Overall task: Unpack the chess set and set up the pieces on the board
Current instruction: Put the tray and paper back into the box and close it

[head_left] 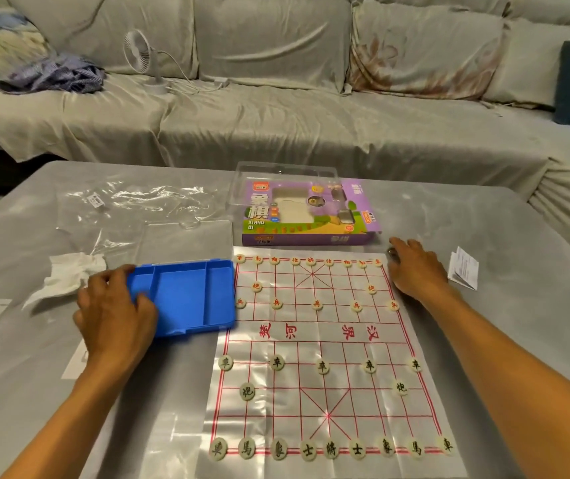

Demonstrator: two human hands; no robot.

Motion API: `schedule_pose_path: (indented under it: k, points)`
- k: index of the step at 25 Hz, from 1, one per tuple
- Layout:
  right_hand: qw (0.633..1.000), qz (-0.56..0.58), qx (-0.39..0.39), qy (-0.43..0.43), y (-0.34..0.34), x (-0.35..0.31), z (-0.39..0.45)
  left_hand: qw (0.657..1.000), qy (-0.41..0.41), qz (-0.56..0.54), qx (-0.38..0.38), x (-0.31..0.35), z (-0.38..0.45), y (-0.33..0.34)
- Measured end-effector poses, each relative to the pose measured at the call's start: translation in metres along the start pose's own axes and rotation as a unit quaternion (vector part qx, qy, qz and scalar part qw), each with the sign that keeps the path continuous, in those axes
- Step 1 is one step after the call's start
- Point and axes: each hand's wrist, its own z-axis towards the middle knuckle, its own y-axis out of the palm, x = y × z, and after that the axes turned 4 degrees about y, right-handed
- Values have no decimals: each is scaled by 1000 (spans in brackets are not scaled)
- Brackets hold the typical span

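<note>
The board [318, 340] is a thin, creased sheet with a glossy sheen, printed in red. The pieces [321, 366] look like smooth, pale plastic. Left of the board, the blue tray [187, 295] is matt plastic. A clear, shiny film covers the table [518, 236]. The box [306, 216] is glossy printed card.

Dim, warm indoor light, seemingly from overhead. Soft glare smearing across the plastic-covered table [484, 216] and pooling on the glossy board [314, 361] at lower centre. Faint shadows only. Motion blur on the blue tray [187, 295]. Wide-angle bending along the frame edges; sofa [276, 63] up top soft, grainy.
</note>
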Motion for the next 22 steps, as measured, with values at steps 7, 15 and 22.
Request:
schedule_pose_path:
  k: [7,15,22]
  points:
    - [998,14,44,-31,-3,-1,4,998,39,-17,-39,8,-5,10]
    - [983,160,22,87,-11,4,7,996,36,-32,-72,6,-8,11]
    - [948,278,41,146,-14,3,-6,996,25,-51,-76,2,-7,13]
